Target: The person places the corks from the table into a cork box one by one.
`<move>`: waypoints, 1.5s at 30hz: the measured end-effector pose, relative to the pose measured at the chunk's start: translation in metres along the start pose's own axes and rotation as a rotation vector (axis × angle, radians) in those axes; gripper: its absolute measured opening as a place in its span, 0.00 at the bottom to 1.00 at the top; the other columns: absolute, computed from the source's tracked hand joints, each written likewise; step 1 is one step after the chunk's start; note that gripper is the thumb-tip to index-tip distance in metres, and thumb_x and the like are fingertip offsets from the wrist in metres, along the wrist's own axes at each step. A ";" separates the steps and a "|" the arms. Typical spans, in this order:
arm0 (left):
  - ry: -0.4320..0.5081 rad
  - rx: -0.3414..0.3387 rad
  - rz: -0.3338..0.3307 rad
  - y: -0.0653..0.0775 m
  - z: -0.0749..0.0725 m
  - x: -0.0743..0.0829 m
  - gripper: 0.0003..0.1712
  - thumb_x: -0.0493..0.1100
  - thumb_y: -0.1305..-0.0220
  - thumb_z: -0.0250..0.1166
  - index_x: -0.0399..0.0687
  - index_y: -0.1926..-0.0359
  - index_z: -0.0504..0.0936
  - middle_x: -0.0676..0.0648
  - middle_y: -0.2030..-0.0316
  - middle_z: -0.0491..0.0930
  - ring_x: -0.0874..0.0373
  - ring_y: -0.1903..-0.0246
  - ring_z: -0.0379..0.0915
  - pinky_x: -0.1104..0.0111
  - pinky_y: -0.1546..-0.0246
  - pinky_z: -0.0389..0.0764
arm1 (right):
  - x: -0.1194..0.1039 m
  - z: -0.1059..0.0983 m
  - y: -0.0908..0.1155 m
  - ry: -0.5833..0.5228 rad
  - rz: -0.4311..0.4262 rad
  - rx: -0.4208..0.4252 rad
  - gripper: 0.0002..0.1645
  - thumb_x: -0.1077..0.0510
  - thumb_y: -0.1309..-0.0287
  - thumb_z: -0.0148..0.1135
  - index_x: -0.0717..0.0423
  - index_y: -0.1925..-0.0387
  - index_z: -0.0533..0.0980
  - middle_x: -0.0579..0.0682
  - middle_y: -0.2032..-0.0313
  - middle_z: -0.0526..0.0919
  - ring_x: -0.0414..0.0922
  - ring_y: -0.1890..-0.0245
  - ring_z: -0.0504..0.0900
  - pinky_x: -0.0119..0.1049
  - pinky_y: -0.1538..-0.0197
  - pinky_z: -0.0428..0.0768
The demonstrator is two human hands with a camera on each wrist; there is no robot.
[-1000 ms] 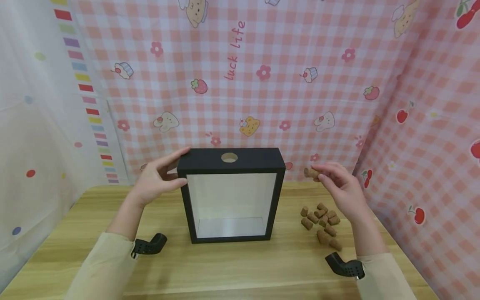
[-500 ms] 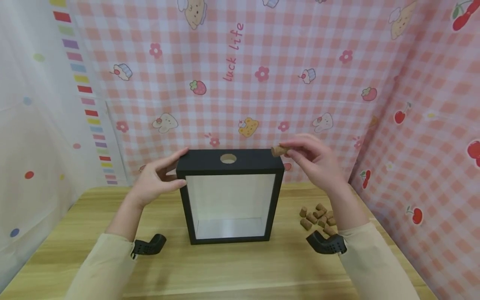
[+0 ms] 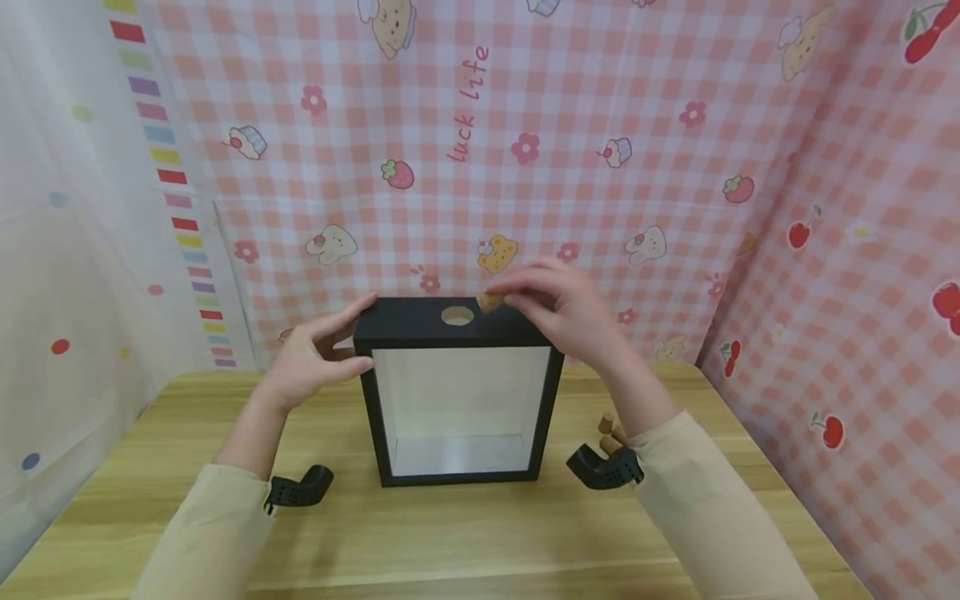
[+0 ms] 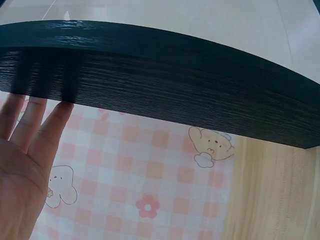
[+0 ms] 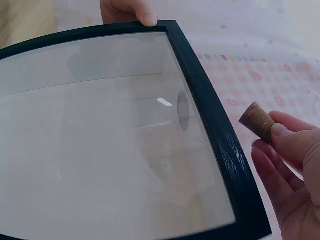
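Hands, two, ours, both at the black box frame (image 3: 459, 387) standing upright on the wooden table (image 3: 450, 533). Our right hand (image 3: 564, 304) pinches a cork (image 3: 491, 301) between thumb and fingertips; a second ago it held that cork out to the right of the frame, above the pile of corks (image 3: 609, 430), half a second ago over the frame's top right corner, and now the cork sits just beside the round hole (image 3: 457, 316) in the top edge, on its right. Our right forearm has swung in with it and now covers most of the pile, of which only a few pieces show by the wrist camera. Our left hand (image 3: 315, 354) has not shifted: fingers lie straight along the frame's top left corner, thumb pressed against its left side. The head view alone shows the hole and the pile. The right wrist view alone shows the glass front (image 5: 105, 145) close up with reflections on it, the cork's (image 5: 256, 120) dark end pointing at the frame's edge, and the left hand's thumb tip (image 5: 148, 19) on the far corner. The left wrist view alone shows the frame's wood-grained black side (image 4: 165, 85) from beneath, with straight fingers (image 4: 55, 125) laid against it and the checked pink cloth (image 4: 150, 190) behind.
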State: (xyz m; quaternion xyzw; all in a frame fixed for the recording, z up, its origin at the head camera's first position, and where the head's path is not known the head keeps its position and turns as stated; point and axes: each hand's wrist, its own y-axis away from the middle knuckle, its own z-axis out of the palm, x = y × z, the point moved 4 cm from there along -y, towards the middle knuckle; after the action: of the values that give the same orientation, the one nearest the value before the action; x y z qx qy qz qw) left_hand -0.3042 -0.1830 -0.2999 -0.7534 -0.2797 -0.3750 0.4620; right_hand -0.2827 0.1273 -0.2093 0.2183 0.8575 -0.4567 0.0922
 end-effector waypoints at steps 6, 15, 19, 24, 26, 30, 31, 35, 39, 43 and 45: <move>0.006 -0.005 0.001 0.000 0.001 -0.001 0.44 0.26 0.40 0.67 0.44 0.25 0.61 0.39 0.26 0.56 0.60 0.33 0.63 0.69 0.48 0.76 | 0.002 0.011 -0.015 0.091 0.055 -0.079 0.13 0.68 0.38 0.65 0.56 0.55 0.86 0.48 0.54 0.84 0.43 0.54 0.78 0.37 0.53 0.78; 0.009 -0.013 0.000 0.000 0.001 -0.003 0.43 0.26 0.39 0.66 0.45 0.25 0.61 0.44 0.26 0.57 0.61 0.33 0.63 0.68 0.47 0.76 | 0.004 0.029 -0.027 0.174 0.077 -0.219 0.13 0.68 0.38 0.64 0.56 0.54 0.87 0.51 0.53 0.83 0.46 0.52 0.78 0.37 0.51 0.78; -0.005 -0.008 0.000 0.000 0.000 -0.002 0.43 0.27 0.39 0.67 0.46 0.25 0.61 0.45 0.26 0.58 0.59 0.32 0.62 0.69 0.46 0.75 | 0.003 0.034 -0.028 0.192 0.047 -0.254 0.13 0.67 0.37 0.64 0.55 0.54 0.87 0.51 0.52 0.83 0.46 0.53 0.78 0.37 0.52 0.79; 0.002 -0.013 0.005 0.000 0.001 -0.002 0.44 0.26 0.39 0.66 0.44 0.25 0.60 0.44 0.26 0.58 0.60 0.33 0.63 0.69 0.46 0.75 | 0.003 0.030 -0.025 0.127 0.043 -0.240 0.13 0.67 0.37 0.64 0.57 0.52 0.86 0.52 0.51 0.83 0.46 0.52 0.79 0.37 0.51 0.78; 0.005 -0.013 0.006 0.000 0.001 -0.002 0.44 0.26 0.39 0.66 0.44 0.25 0.60 0.42 0.26 0.57 0.61 0.33 0.63 0.69 0.46 0.75 | 0.002 0.026 -0.022 0.088 0.061 -0.220 0.13 0.65 0.36 0.64 0.58 0.51 0.85 0.52 0.50 0.82 0.45 0.52 0.78 0.37 0.51 0.78; -0.002 -0.011 0.002 0.000 0.000 -0.001 0.44 0.27 0.39 0.67 0.44 0.25 0.60 0.40 0.26 0.56 0.62 0.33 0.64 0.70 0.46 0.75 | -0.002 0.013 -0.014 0.046 0.105 -0.185 0.15 0.63 0.35 0.64 0.58 0.48 0.83 0.51 0.51 0.81 0.43 0.54 0.79 0.37 0.50 0.79; -0.004 -0.009 0.001 0.000 0.000 -0.001 0.44 0.27 0.39 0.67 0.44 0.25 0.60 0.39 0.26 0.56 0.62 0.33 0.64 0.70 0.47 0.75 | -0.003 0.010 -0.012 0.040 0.109 -0.177 0.15 0.63 0.35 0.64 0.58 0.47 0.83 0.51 0.51 0.81 0.43 0.55 0.79 0.37 0.50 0.79; -0.009 -0.004 -0.004 0.000 0.001 0.001 0.44 0.27 0.39 0.67 0.44 0.25 0.60 0.38 0.26 0.55 0.61 0.33 0.63 0.70 0.46 0.75 | -0.006 -0.006 -0.001 0.038 0.071 -0.142 0.18 0.66 0.37 0.65 0.60 0.46 0.81 0.51 0.52 0.83 0.43 0.55 0.79 0.38 0.50 0.78; -0.009 -0.002 -0.013 0.000 0.001 0.001 0.44 0.28 0.39 0.67 0.48 0.25 0.61 0.42 0.26 0.56 0.60 0.32 0.62 0.70 0.46 0.74 | -0.007 -0.020 0.014 0.044 0.052 -0.104 0.20 0.69 0.40 0.66 0.61 0.45 0.81 0.51 0.51 0.85 0.44 0.51 0.81 0.40 0.47 0.76; -0.007 0.000 -0.013 0.000 0.001 0.000 0.44 0.28 0.39 0.67 0.49 0.25 0.62 0.43 0.26 0.56 0.60 0.32 0.62 0.70 0.46 0.75 | -0.005 -0.031 0.034 0.054 0.101 -0.092 0.22 0.70 0.41 0.66 0.61 0.44 0.80 0.50 0.51 0.85 0.44 0.49 0.80 0.38 0.43 0.73; -0.002 -0.001 -0.004 0.000 0.001 0.000 0.44 0.27 0.40 0.67 0.48 0.25 0.62 0.41 0.26 0.56 0.61 0.33 0.63 0.70 0.46 0.75 | -0.005 -0.036 0.045 0.065 0.107 -0.087 0.23 0.71 0.42 0.66 0.62 0.44 0.80 0.50 0.51 0.85 0.44 0.48 0.79 0.36 0.43 0.72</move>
State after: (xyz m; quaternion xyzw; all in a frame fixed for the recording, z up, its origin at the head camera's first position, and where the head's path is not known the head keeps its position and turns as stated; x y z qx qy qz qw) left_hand -0.3037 -0.1822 -0.3005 -0.7535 -0.2814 -0.3756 0.4605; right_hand -0.2561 0.1773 -0.2211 0.2745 0.8661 -0.4061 0.0979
